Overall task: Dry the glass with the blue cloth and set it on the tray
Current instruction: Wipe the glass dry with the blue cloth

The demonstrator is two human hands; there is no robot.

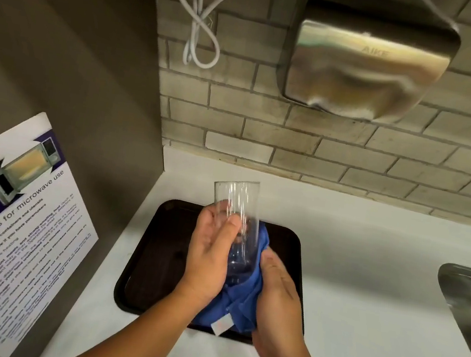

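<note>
left hand (211, 253) is gripping the glass (237, 224); right hand (279, 290) is clutching the blue cloth (236, 305) above the tray (156, 258).

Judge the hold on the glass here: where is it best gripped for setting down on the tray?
Probably around the middle of its straight wall, from the left, as the left hand does now. The glass is a tall plain cylinder, held above the tray, open end pointing away from the person. The right hand holds the cloth around its base, so that end is covered.
</note>
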